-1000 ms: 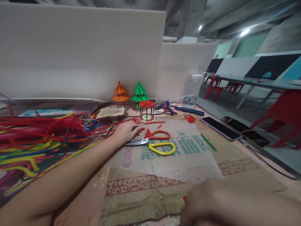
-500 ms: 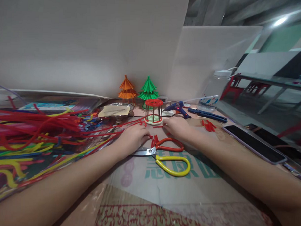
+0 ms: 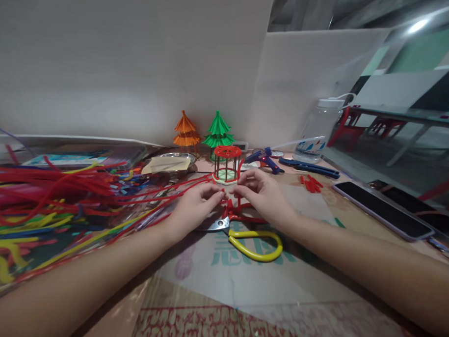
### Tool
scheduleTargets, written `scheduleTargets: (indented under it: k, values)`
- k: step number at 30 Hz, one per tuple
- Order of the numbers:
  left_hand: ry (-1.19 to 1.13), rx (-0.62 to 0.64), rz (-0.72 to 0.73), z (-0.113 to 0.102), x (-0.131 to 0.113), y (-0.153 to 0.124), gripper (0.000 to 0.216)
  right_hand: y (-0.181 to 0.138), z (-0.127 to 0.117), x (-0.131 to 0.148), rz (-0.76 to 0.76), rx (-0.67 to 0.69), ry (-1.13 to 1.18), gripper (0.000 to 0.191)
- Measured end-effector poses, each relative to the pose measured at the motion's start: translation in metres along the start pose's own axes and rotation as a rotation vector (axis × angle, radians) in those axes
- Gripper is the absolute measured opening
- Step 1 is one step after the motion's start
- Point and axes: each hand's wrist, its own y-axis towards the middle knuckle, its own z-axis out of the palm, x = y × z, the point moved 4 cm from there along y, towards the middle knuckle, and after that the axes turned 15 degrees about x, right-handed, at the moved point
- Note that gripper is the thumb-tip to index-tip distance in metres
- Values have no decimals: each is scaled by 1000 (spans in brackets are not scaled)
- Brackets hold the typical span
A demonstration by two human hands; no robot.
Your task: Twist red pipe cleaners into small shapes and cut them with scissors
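Observation:
My left hand (image 3: 198, 206) is closed in a pinch, a small red bit of pipe cleaner (image 3: 222, 190) showing at its fingertips. Opposite it, my right hand (image 3: 265, 195) pinches a red pipe cleaner (image 3: 240, 167) that stands up past the fingers. Just behind the hands is a small round pavilion frame (image 3: 227, 150) with a red top ring, brown posts and a pale green base. Scissors (image 3: 256, 247) with one yellow and one red handle lie below the hands; the left hand covers part of the blades. Short red pieces (image 3: 228, 208) lie by the scissors' pivot.
Finished orange (image 3: 186, 130) and green (image 3: 219, 131) pavilions stand against the back board. A glue gun (image 3: 264, 159), a blue-handled tool (image 3: 309, 168), cut red pieces (image 3: 311, 184), a bottle (image 3: 317, 132) and a phone (image 3: 383, 210) lie right. Pipe cleaners (image 3: 54, 187) heap up left.
My right hand has lifted off the table with a red pipe cleaner and come towards the left hand. The left hand has turned and risen slightly from beside the scissors, a red bit at its fingertips.

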Motion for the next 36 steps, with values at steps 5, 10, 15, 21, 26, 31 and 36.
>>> scheduleTargets:
  k: [5,10,15,21,26,31,36]
  values:
    - [12,7,-32,0,4,0,28,-2,7,-10,114,16,191,21]
    - [-58,51,-22,1,11,2,32,-4,6,-13,97,44,218,14]
    - [225,-18,-9,-10,7,0,28,-4,10,-22,204,111,98,17]
    - [806,21,78,-19,11,4,27,-5,5,-16,166,167,-335,16]
    - [1089,82,166,-8,4,10,24,-7,7,-18,171,158,-240,19]
    - [1245,112,155,-1,-1,13,26,-9,8,-22,165,123,-133,18]
    - [1046,-24,216,-7,-9,2,25,-11,7,-18,162,101,-69,14]
